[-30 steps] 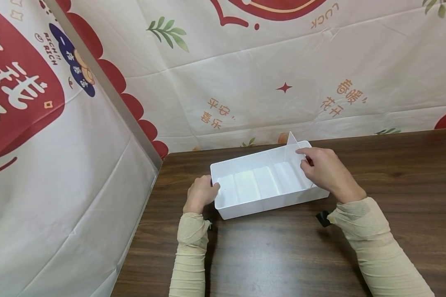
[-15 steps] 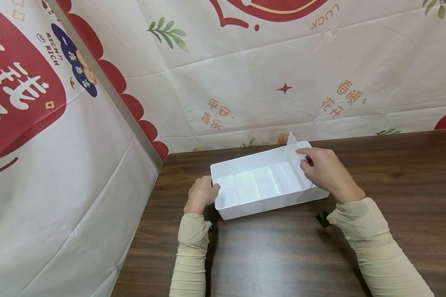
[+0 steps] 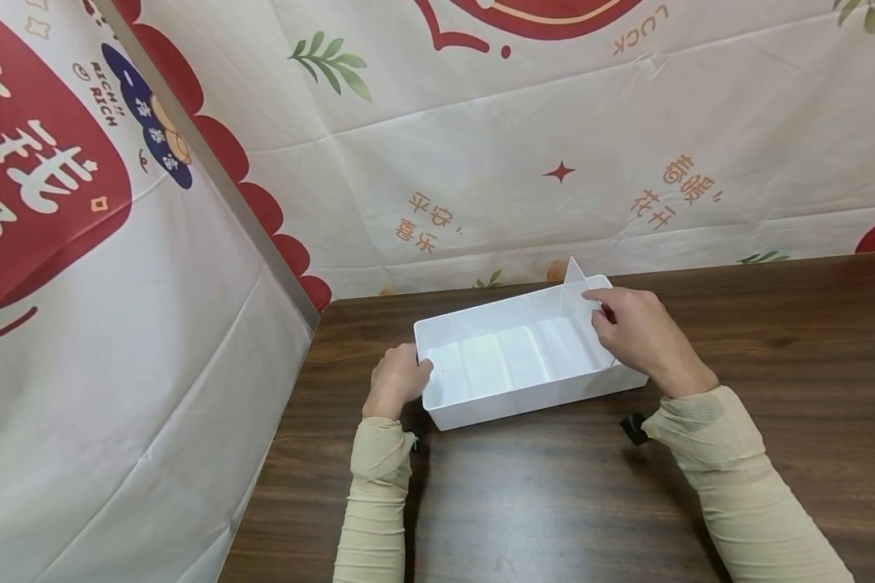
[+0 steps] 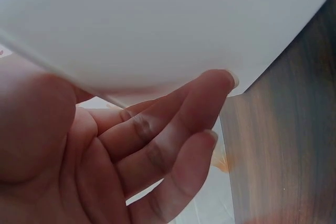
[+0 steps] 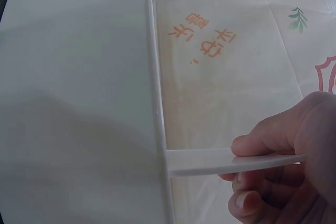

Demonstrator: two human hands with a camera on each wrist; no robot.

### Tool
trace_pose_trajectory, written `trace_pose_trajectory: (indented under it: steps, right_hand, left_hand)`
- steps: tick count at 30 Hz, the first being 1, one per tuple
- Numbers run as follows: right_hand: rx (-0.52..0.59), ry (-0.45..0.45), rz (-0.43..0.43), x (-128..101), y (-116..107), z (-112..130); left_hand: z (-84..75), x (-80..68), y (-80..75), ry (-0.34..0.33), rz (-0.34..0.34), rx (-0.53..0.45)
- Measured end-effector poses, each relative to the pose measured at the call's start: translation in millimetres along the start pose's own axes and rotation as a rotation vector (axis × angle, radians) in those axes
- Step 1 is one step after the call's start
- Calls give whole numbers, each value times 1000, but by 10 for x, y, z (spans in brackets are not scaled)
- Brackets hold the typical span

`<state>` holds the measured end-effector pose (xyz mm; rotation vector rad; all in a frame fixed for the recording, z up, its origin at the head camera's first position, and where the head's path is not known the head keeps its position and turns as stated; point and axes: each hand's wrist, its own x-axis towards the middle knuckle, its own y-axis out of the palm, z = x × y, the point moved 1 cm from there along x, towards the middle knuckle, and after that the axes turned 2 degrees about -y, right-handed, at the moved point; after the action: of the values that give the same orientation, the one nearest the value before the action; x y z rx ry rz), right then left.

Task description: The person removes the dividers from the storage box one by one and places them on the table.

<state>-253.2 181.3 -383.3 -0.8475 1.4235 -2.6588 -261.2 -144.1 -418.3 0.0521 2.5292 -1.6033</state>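
A white plastic divider box (image 3: 535, 395) lies aslant on the table, with low ridges across its floor. My left hand (image 3: 395, 377) grips its left end wall, thumb over the rim and fingers outside. The left wrist view shows curled fingertips (image 4: 218, 80) against the outer face of the box. At the right end, my right hand (image 3: 640, 334) pinches a thin white divider plate (image 3: 573, 277) by its upper edge. One corner of this plate rises above the back rim. In the right wrist view, the divider (image 5: 202, 162) runs between thumb and fingers and meets the box wall (image 5: 157, 93).
The dark wood-grain table (image 3: 525, 502) stretches around the box. Behind it hangs a white printed cloth (image 3: 481, 162), and another cloth (image 3: 168, 340) closes off the left side. A small black object (image 3: 634, 429) sits at the right wrist.
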Motion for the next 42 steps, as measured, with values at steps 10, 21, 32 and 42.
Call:
trace_pose_trajectory:
  steps: [10,21,32,42]
  right_hand:
    - [-15,7,11,45,-32,43]
    - [-23,47,76,46,-94,47]
    - [-40,45,92,71,-134,45]
    - [-47,81,101,70,-261,53]
  left_hand:
    - [-21,8,-6,0,-19,7]
    - [-13,12,17,-9,-28,11]
    - [-11,7,25,-16,-21,5]
    - [-3,13,30,-26,-23,4]
